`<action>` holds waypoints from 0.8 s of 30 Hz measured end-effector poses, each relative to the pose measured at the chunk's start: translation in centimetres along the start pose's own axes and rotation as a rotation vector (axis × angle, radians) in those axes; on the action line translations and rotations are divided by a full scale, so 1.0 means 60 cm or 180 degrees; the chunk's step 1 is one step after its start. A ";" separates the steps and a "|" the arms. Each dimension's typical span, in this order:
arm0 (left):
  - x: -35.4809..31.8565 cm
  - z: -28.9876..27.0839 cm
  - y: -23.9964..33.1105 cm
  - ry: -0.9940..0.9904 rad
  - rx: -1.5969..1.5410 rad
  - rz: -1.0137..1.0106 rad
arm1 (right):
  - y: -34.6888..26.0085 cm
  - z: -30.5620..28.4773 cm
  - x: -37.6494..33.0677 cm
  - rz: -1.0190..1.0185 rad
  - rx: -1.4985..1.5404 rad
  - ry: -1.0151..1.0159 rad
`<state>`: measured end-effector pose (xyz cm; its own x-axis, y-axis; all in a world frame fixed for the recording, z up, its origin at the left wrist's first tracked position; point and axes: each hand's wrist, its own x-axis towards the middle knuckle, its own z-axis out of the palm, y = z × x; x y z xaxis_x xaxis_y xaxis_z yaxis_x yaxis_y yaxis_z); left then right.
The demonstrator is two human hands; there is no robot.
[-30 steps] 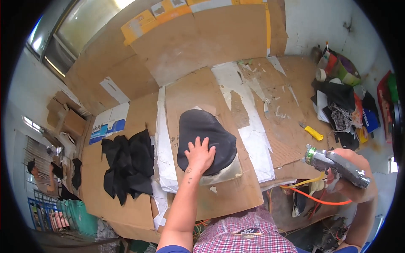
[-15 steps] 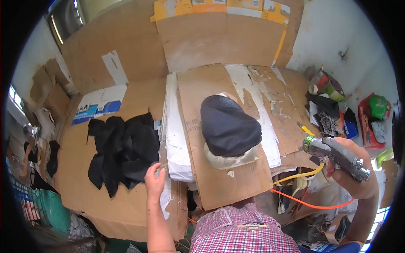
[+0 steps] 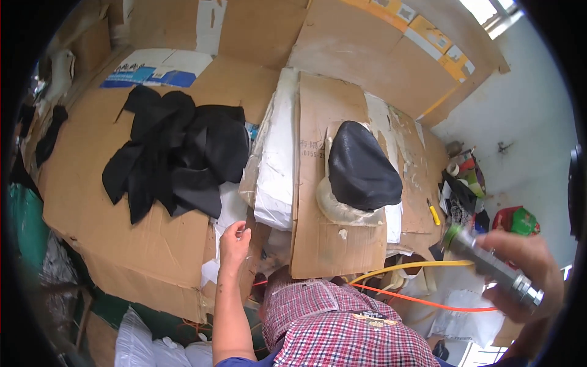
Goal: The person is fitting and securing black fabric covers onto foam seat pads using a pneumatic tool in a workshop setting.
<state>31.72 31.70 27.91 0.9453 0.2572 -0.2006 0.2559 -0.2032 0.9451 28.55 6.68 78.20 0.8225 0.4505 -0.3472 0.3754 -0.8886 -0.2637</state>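
In my right hand (image 3: 529,275) is a metal spray gun (image 3: 492,266) with a green ring at its front end; the fingers wrap round its body at the right side. Yellow and orange hoses lead toward it. My left hand (image 3: 233,244), empty with loosely bent fingers, hovers by the front of the work surface. A black, smooth, rounded fabric piece (image 3: 364,165) is draped over a pale block-like form (image 3: 342,211), standing on a cardboard sheet (image 3: 315,244) between the hands. Farther left lies a spread of overlapping black fabric pieces (image 3: 183,153), beyond my left hand.
Cardboard panels (image 3: 367,49) stand behind the table. A yellow-handled cutter (image 3: 434,213) lies right of the form, near a heap of odds and ends (image 3: 461,183). The yellow hose (image 3: 416,265) and orange hose (image 3: 428,301) cross in front. Plastic bags (image 3: 134,336) sit at lower left.
The view has turned and shifted, so the table appears tilted and the black pieces higher up. My right hand still grips the spray gun, now lower in view and blurred by motion.
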 end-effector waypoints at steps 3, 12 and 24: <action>0.003 0.015 0.016 -0.0142 -0.0032 0.0053 | -0.057 0.012 0.002 -0.0152 -0.0743 -0.0201; -0.033 0.003 -0.013 -0.0081 0.0219 -0.0008 | 0.015 0.025 -0.048 -0.0068 -0.0101 -0.0282; -0.008 0.034 0.012 0.0416 0.0452 0.0110 | 0.221 0.075 -0.244 0.0824 0.2039 0.1618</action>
<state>31.86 29.50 28.19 0.9220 0.3665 -0.1246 0.2583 -0.3428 0.9032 19.57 -11.29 75.72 0.9981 0.0107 -0.0614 -0.0385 -0.6687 -0.7425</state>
